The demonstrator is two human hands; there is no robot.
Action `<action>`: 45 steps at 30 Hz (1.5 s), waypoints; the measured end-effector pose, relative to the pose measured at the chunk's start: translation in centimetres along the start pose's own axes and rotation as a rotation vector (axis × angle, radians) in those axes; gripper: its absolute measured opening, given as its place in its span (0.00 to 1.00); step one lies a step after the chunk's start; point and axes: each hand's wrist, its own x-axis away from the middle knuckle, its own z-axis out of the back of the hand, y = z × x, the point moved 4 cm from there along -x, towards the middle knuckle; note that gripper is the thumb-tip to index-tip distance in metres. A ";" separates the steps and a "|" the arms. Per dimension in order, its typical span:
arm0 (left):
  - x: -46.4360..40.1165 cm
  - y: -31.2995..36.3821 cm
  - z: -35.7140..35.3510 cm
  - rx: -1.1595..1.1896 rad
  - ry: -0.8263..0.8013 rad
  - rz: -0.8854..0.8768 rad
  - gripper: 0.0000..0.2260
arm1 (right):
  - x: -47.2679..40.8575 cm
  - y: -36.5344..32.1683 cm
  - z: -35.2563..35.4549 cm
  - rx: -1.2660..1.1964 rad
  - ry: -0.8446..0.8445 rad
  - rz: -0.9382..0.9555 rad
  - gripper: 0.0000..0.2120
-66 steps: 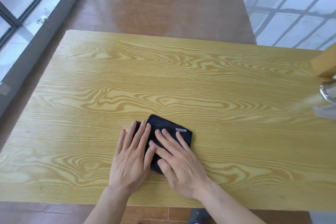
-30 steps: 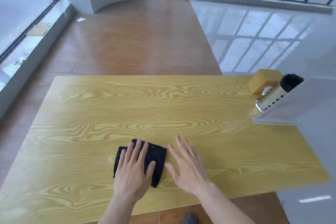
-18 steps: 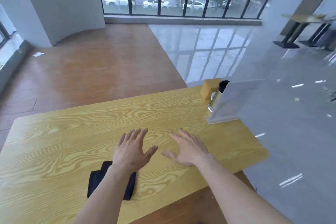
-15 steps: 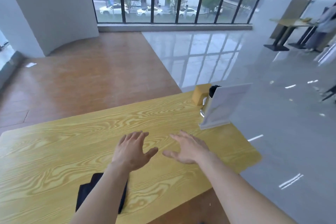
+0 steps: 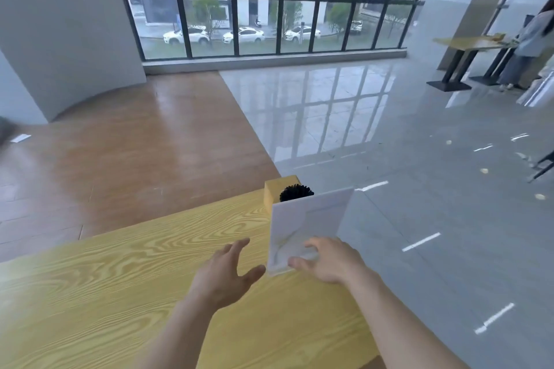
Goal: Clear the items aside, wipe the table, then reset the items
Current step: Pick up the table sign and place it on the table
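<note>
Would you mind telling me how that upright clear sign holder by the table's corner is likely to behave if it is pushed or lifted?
The sign holder looks like a thin, stiff sheet, so it should keep its shape. Standing tall on a narrow base, it may tip if pushed high; low by the right hand seems safer. Its glossy surface could be slippery, and it probably weighs little.

Flat, overcast daylight comes in through the tall grid window (image 5: 269,3) at the far wall, leaving the room evenly bright with only faint shadows. The glossy grey floor (image 5: 329,117) mirrors the panes as pale glare. Motion blur softens the whole frame, and the wide-angle lens bends straight lines towards the edges and corners
</note>
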 end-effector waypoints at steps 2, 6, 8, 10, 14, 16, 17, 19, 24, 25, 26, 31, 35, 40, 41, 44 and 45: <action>-1.6 1.4 -1.6 0.058 0.004 0.057 0.38 | -2.2 3.8 1.0 -0.064 -0.007 -0.073 0.37; -4.2 3.3 -4.8 0.284 0.039 0.190 0.44 | -6.2 10.5 1.8 -0.242 0.034 -0.238 0.33; -5.0 3.7 -6.1 0.455 0.062 0.267 0.45 | -7.6 12.4 1.3 -0.327 0.053 -0.274 0.35; -5.6 3.9 -7.2 0.621 0.100 0.352 0.45 | -8.7 13.1 0.4 -0.428 0.055 -0.232 0.39; -6.1 4.7 -8.9 0.798 0.130 0.416 0.37 | -9.7 12.0 -1.5 -0.666 0.017 -0.064 0.35; -6.4 5.1 -9.4 0.838 0.151 0.422 0.30 | -10.0 11.7 -2.2 -0.757 0.011 -0.045 0.33; -6.4 5.2 -9.4 0.855 0.163 0.425 0.28 | -10.2 11.7 -2.3 -0.780 0.030 -0.062 0.32; -6.5 5.4 -9.4 0.873 0.179 0.426 0.27 | -10.6 12.0 -2.4 -0.821 0.080 -0.111 0.32; -6.3 5.4 -9.2 0.889 0.206 0.426 0.25 | -11.3 11.9 -2.7 -0.921 0.093 -0.135 0.25; -6.1 5.4 -9.1 0.890 0.211 0.428 0.24 | -11.1 11.8 -2.8 -0.892 0.117 -0.146 0.25; -6.0 5.4 -9.0 0.890 0.217 0.432 0.24 | -10.9 11.8 -2.9 -0.852 0.148 -0.154 0.25; -4.5 4.4 -7.8 0.840 0.285 0.486 0.19 | -9.0 9.9 -3.3 -0.698 0.265 -0.137 0.17; -2.4 1.7 -5.7 0.782 0.387 0.514 0.16 | -7.9 5.9 -3.5 -0.568 0.336 -0.051 0.14; 1.1 -3.7 -1.7 0.767 0.530 0.574 0.14 | -6.8 -1.5 -4.9 -0.488 0.331 0.051 0.15; 1.6 -4.7 -0.8 0.768 0.553 0.580 0.14 | -6.8 -2.9 -5.2 -0.477 0.323 0.056 0.17; 3.7 -8.9 2.2 0.807 0.632 0.587 0.11 | -6.4 -8.5 -6.6 -0.451 0.297 0.098 0.17; 4.7 -10.8 3.4 0.824 0.656 0.590 0.11 | -6.2 -11.0 -7.2 -0.447 0.295 0.118 0.16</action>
